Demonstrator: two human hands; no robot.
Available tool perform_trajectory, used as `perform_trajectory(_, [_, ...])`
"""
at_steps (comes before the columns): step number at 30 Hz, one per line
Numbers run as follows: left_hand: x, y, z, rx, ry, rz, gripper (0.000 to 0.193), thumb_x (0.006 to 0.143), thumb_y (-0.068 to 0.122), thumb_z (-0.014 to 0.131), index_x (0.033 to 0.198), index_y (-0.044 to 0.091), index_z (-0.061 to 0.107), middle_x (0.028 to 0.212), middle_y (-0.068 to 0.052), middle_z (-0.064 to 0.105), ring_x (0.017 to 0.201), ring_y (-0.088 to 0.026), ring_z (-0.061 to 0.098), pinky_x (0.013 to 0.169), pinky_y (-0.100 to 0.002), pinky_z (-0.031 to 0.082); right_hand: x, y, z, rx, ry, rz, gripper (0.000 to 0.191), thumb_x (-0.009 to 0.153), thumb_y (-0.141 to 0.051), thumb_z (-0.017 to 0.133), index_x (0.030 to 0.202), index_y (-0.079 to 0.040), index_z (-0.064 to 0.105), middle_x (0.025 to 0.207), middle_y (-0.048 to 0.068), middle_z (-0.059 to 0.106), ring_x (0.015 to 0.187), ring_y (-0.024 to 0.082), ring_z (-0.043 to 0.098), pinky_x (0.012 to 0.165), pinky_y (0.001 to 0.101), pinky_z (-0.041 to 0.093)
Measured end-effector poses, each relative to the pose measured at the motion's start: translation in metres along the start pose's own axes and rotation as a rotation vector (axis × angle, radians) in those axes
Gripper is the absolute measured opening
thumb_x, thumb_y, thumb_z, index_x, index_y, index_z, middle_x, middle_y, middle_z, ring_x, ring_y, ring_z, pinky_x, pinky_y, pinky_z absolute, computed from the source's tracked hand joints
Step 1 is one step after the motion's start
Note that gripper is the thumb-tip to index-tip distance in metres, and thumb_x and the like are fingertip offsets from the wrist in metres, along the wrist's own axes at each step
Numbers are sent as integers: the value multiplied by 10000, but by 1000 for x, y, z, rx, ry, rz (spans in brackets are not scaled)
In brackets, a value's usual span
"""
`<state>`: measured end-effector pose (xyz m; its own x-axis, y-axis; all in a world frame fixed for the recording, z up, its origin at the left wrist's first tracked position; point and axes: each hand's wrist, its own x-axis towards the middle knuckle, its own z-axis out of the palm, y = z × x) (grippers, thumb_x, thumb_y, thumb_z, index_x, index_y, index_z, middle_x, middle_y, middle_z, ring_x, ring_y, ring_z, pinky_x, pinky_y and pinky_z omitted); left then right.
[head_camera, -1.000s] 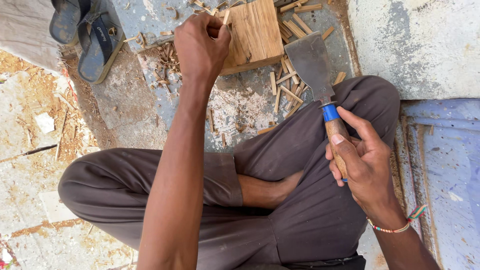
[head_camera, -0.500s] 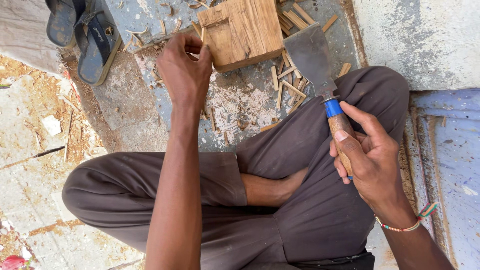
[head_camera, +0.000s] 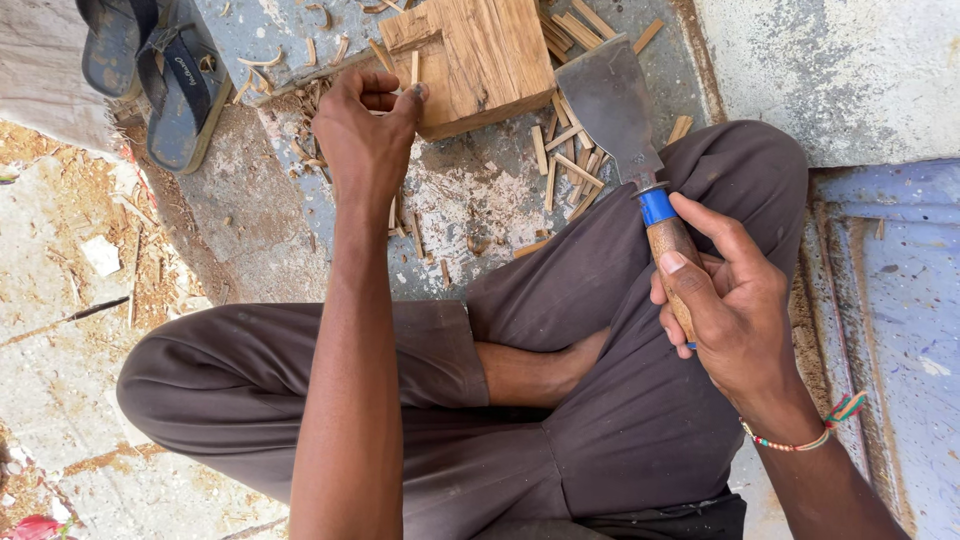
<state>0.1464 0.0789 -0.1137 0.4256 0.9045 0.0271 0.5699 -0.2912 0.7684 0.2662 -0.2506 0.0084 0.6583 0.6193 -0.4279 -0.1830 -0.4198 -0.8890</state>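
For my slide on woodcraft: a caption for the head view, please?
Left hand pinches a stick beside the block; right hand grips a cleaver.

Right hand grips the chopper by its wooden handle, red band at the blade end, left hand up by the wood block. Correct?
Not quite: the band on the chopper is blue, not red, as the head view shows. The rest holds: the right hand grips its wooden handle, and the left hand is up by the wood block, pinching a thin wood splinter.

The left hand (head_camera: 365, 135) has drawn back from the wooden block (head_camera: 470, 55), now pinching a thin stick (head_camera: 414, 68).
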Motion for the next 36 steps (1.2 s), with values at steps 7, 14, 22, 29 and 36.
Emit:
perform_trajectory(7, [5,9,-4,63,-64,-170,134,840,213,822,842,82,794,694,-59,759,497,-111,661,470,-272,567,0,1,1,5,6,5,554,995,-162,593,1523,-45,475,760,106,623,477,90,525,371,241,395])
perform_trajectory(14, [19,14,-1,-102,-104,-211,196,880,197,779,749,52,782,631,-70,751,450,-56,677,454,-240,599,0,0,4,12,17,12,556,997,-172,597,1523,-36,479,784,118,631,492,99,528,385,244,399])
perform_trajectory(22, [0,-6,-17,-382,-61,-343,235,979,208,623,944,22,763,772,-90,787,581,-113,739,479,-245,653,-1,0,6,-3,27,5,555,1009,-165,587,1534,-26,476,791,122,631,494,95,519,397,241,398])
perform_trajectory(29, [-59,18,-63,-107,-28,153,194,1038,213,677,1093,39,740,949,-137,784,786,-173,756,702,-342,667,-7,-4,10,15,-19,6,550,1003,-157,585,1520,-10,469,781,127,630,490,96,527,387,242,402])
perform_trajectory(36, [-126,55,-91,287,-275,582,519,963,246,718,1448,121,583,1550,-107,522,1438,-314,479,1152,-500,435,-21,1,67,152,-235,56,556,985,-177,571,1513,-38,469,741,93,622,443,86,508,361,239,395])
